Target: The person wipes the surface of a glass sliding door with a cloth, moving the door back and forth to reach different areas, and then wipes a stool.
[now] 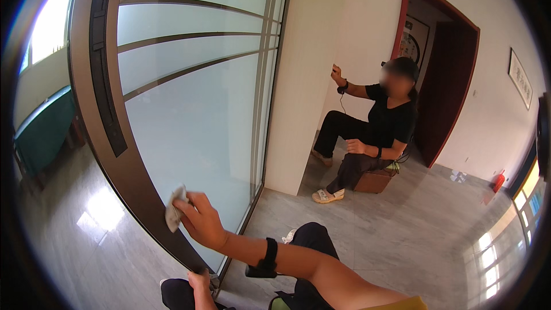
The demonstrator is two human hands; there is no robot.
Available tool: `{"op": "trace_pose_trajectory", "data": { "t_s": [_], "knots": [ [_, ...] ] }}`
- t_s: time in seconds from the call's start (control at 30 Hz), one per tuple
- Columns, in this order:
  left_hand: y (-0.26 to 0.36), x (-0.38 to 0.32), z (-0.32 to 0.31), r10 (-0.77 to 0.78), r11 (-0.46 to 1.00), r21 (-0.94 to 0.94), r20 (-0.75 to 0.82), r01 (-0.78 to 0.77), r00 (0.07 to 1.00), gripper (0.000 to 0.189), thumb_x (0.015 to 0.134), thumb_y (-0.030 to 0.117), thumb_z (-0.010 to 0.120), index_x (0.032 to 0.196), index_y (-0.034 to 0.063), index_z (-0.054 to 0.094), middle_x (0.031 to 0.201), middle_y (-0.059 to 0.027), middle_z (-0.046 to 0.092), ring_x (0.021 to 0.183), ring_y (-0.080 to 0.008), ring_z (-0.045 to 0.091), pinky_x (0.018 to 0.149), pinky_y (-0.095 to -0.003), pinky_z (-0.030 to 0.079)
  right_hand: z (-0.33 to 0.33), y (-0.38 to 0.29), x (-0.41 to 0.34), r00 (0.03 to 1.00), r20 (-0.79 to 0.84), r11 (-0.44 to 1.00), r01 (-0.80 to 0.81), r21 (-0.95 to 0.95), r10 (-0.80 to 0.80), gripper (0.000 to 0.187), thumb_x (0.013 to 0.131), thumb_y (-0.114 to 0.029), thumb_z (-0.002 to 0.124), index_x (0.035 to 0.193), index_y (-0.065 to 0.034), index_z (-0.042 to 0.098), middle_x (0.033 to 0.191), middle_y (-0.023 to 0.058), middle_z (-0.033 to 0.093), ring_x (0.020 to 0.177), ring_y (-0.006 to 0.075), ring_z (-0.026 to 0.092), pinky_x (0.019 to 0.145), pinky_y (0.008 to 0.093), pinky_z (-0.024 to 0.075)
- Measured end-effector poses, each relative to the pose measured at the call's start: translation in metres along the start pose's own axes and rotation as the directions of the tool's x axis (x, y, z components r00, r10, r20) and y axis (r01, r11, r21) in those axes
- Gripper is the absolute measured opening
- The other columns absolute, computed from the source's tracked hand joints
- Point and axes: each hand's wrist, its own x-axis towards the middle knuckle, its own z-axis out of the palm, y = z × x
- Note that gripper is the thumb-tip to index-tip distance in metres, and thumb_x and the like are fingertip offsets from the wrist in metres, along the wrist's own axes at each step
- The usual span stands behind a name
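Observation:
A sliding door with frosted glass panels (pixel 189 137) and a brown metal frame (pixel 142 189) stands before me, its long upright edge curving down the left. My right hand (pixel 204 221) holds a crumpled light grey cloth (pixel 174 213) against the lower part of this frame. On that forearm is a black strap with a small device (pixel 263 267). Low in the view, my left hand (pixel 199 281) grips the edge of the door frame near my knees. A greyish, cloth-like thing (pixel 214 282) shows beside its fingers, partly hidden.
To the right, a person in black (pixel 391 116) sits on a low brown box (pixel 374 181), one hand raised by a pale wall panel (pixel 301 94). Behind is a dark red doorway (pixel 450 82). A red fire extinguisher (pixel 499 181) stands far right, a green-covered table (pixel 45 131) far left.

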Motion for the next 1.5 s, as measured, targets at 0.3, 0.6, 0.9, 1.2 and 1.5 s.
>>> {"op": "trace_pose_trajectory", "data": {
  "t_s": [0.3, 0.6, 0.9, 1.2, 1.5],
  "knots": [
    [-0.024, 0.014, -0.005, -0.022, 1.0, 0.016, 0.109, 0.02, 0.994, 0.059, 0.063, 0.035, 0.07, 0.104, -0.002, 0.05, 0.101, -0.0196, 0.056, 0.095, -0.031, 0.055, 0.08, -0.0373, 0.045, -0.002, -0.02, 0.152, 0.912, -0.282, 0.948, 0.248, -0.198, -0.297, 0.039, 0.068, 0.001, 0.051, 0.106, -0.008, 0.054, 0.091, 0.0154, 0.052, 0.085, 0.0313, 0.049, 0.071, 0.0377, 0.0418],
    [0.043, -0.016, -0.031, -0.155, 0.974, 0.197, 0.225, 0.111, 0.962, 0.056, 0.073, 0.03, 0.061, 0.113, -0.0025, 0.041, 0.101, -0.0194, 0.056, 0.093, -0.0316, 0.057, 0.076, -0.0411, 0.047, -0.002, 0.061, 0.037, 0.968, -0.224, 0.992, -0.123, -0.039, 0.111, 0.05, 0.063, 0.017, 0.051, 0.109, -0.0027, 0.048, 0.107, 0.0154, 0.045, 0.093, 0.0271, 0.05, 0.07, 0.0318, 0.0459],
    [0.038, -0.03, 0.002, -0.089, 0.995, 0.061, 0.093, 0.083, 0.992, 0.046, 0.074, 0.028, 0.055, 0.102, -0.0046, 0.039, 0.081, -0.0232, 0.06, 0.075, -0.0376, 0.06, 0.064, -0.0457, 0.048, -0.045, 0.123, -0.152, 0.694, 0.422, 0.699, -0.694, 0.174, 0.583, 0.02, 0.072, 0.003, 0.052, 0.091, 0.0009, 0.052, 0.078, 0.0052, 0.055, 0.072, 0.0152, 0.053, 0.066, 0.0256, 0.0435],
    [0.034, -0.025, 0.002, -0.074, 0.997, 0.023, 0.074, 0.072, 0.994, 0.039, 0.072, 0.028, 0.056, 0.093, -0.0014, 0.04, 0.076, -0.0238, 0.059, 0.073, -0.0387, 0.059, 0.063, -0.046, 0.047, -0.074, 0.105, -0.168, 0.08, 0.748, -0.139, -0.964, 0.226, 0.659, 0.01, 0.077, -0.014, 0.057, 0.084, -0.0096, 0.05, 0.068, 0.0011, 0.051, 0.06, 0.0143, 0.051, 0.053, 0.0277, 0.0433],
    [0.017, -0.015, 0.009, -0.031, 0.999, 0.006, 0.038, 0.031, 0.999, 0.042, 0.069, 0.029, 0.059, 0.092, -0.0009, 0.04, 0.074, -0.0231, 0.059, 0.069, -0.0376, 0.059, 0.061, -0.0447, 0.047, -0.073, 0.117, -0.169, -0.035, 0.876, -0.419, -0.887, 0.194, 0.481, 0.016, 0.087, -0.015, 0.043, 0.1, -0.0073, 0.049, 0.087, 0.0048, 0.052, 0.077, 0.016, 0.049, 0.069, 0.0293, 0.0433]
  ]
}}
